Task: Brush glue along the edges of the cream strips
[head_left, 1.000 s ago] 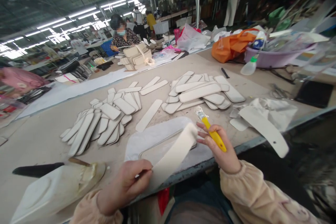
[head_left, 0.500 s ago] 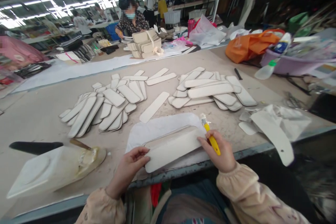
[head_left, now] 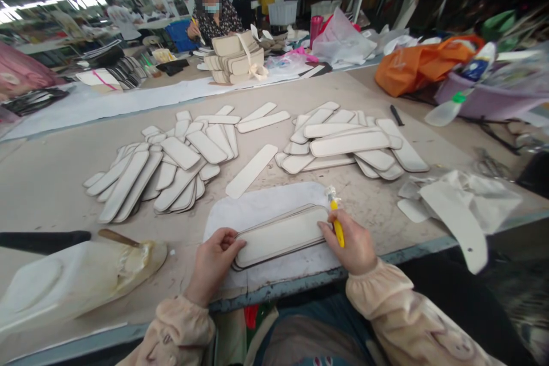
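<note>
White translucent plastic container (head_left: 47,283): lies on the left of the brown tabletop (head_left: 51,177), its open mouth to the right smeared with a yellowish substance; a brown stick (head_left: 116,236) rests at that mouth.
Long black object (head_left: 43,241): just behind the container, partly out of view.
Left heap of pale strips (head_left: 180,154): flat, round-ended, dark-edged pieces, overlapping at many angles.
Left hand (head_left: 217,260): pinches the left end of the top strip (head_left: 278,234), thumb above, fingers curled at its edge.
Stack of pale strips (head_left: 261,260): lies slantwise on a white sheet (head_left: 225,211) at the near edge of the tabletop, between the two hands; the top strip covers most of those below.
Single pale strip (head_left: 252,171): alone behind the sheet, between both heaps.
Right hand (head_left: 354,240): grips a yellow-handled brush (head_left: 338,231), bristles pointing away and coated in whitish matter, while its thumb touches the right end of the top strip.
Right heap of pale strips (head_left: 349,143): behind the right hand, loosely layered.
Curved pale piece with a small hole (head_left: 461,223): overhangs the near edge, against crumpled translucent plastic (head_left: 493,200).
Orange bag (head_left: 422,66): farther back, touching a lilac basin (head_left: 480,94).
</note>
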The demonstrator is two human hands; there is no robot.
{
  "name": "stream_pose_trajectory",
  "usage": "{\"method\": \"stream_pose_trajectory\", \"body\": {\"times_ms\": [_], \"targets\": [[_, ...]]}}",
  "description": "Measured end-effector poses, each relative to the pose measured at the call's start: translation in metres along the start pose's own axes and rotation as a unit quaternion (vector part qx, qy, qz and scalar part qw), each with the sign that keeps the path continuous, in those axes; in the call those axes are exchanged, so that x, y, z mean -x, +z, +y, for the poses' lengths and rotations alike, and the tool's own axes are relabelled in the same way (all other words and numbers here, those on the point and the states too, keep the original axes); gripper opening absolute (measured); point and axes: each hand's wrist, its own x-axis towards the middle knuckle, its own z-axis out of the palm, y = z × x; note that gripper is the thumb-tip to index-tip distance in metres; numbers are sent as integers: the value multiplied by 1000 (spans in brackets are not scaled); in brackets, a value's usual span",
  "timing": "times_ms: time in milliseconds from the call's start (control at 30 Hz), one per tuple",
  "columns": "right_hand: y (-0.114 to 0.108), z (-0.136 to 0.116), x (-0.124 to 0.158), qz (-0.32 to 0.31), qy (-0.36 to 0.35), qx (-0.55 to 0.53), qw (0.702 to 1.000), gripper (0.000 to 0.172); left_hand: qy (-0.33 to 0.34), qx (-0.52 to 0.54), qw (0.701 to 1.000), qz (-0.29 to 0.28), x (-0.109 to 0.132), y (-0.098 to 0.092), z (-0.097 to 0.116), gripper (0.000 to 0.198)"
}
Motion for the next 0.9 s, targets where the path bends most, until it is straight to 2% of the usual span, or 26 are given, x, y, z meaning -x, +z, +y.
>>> {"method": "stream_pose_trajectory", "body": {"times_ms": [233,367,433,533,600,667,767,900], "targets": [[7,5,3,22,-36,44,998,20,11,-8,1000,-5,-1,0,2,35],[8,6,4,42,-39,57,997,27,51,33,998,-4,4,-2,-5,35],[9,7,4,53,-41,62,996,31,102,35,994,32,10,-4,-14,32],[10,8,3,59,-40,66,995,35,236,-30,967,88,25,-9,-28,20],[11,8,3,54,-36,69,995,35,329,-84,937,83,33,-12,-33,18],[11,7,3,53,-31,78,995,36,392,-124,910,59,38,-13,-35,23],[10,7,3,57,-35,86,994,37,429,-154,889,44,38,-13,-35,28],[10,8,3,60,-56,93,992,36,434,-157,886,38,34,-13,-34,30]]}}
